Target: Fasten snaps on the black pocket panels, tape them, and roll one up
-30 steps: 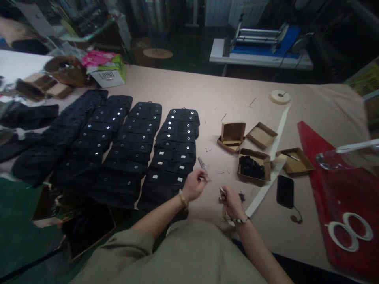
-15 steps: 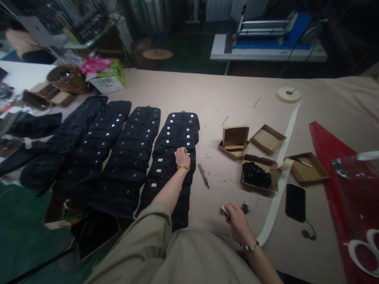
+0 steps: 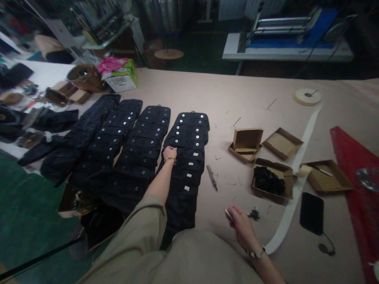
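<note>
My left hand [image 3: 169, 153] is closed over the left side of the nearest black fabric panel [image 3: 189, 148], with a bit of something pale at its fingertips. White patches [image 3: 188, 175] lie down the panel's right side, below rows of shiny round eyelets. Lower right, my right hand [image 3: 239, 224] is closed around a small pale strip. Just beside it on the table sits a little heap of dark pieces [image 3: 254, 213]. A grey slim tool [image 3: 212, 177] lies between the panel and the boxes.
More black panels [image 3: 151, 136] lie to the left. Right of centre are cardboard boxes [image 3: 282, 142], one filled with black pieces [image 3: 269, 180]. A tape roll [image 3: 308, 96], a black phone [image 3: 312, 213] and red material [image 3: 355, 157] are farther right.
My left hand has moved from the panel's right side to its left side. White patches now show where that hand was. The whole view has shifted, so the table's things appear farther right.
</note>
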A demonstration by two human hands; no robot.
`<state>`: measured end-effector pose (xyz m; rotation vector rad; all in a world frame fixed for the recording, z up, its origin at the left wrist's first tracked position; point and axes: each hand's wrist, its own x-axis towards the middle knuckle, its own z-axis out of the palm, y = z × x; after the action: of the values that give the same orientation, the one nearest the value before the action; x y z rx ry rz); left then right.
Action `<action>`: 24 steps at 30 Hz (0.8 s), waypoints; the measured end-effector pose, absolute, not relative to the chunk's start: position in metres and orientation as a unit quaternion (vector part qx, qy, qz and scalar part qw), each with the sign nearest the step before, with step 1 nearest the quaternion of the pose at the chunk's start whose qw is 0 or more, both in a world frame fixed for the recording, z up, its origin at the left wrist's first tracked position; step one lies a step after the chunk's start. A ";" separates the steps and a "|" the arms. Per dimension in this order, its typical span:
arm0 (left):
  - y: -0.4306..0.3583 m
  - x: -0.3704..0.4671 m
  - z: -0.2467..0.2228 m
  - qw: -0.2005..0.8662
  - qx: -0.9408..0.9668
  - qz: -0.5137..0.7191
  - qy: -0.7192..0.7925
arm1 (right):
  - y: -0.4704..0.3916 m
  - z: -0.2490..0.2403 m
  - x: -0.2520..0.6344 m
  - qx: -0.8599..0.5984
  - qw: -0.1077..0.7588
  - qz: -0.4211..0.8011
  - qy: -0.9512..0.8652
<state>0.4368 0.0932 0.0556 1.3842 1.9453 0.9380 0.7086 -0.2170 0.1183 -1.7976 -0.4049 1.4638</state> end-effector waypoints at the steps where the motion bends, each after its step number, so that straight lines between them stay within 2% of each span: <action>1: 0.092 0.437 0.058 0.276 0.534 0.348 0.720 | -0.218 0.118 0.707 -0.705 0.383 0.575 -0.160; 7: 0.070 0.469 0.055 0.237 0.667 0.300 0.639 | -0.223 0.116 0.703 -0.704 0.375 0.579 -0.169; 11: 0.045 0.513 0.030 0.138 0.816 0.154 0.540 | -0.222 0.118 0.699 -0.703 0.372 0.578 -0.179; 14: 0.039 0.524 0.020 0.116 0.829 0.074 0.543 | -0.220 0.123 0.695 -0.703 0.377 0.576 -0.178; 17: 0.044 0.503 0.027 0.100 0.827 0.096 0.545 | -0.221 0.125 0.694 -0.713 0.384 0.559 -0.177; 20: 0.051 0.466 0.035 0.090 0.767 0.137 0.620 | -0.225 0.124 0.696 -0.722 0.391 0.541 -0.183; 24: 0.057 0.436 0.039 0.138 0.716 0.103 0.677 | -0.231 0.128 0.697 -0.717 0.403 0.538 -0.185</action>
<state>0.4357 0.0568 0.0392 2.0706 1.9576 0.2987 0.6968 -0.2305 0.1279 -1.8104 -0.4666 1.3592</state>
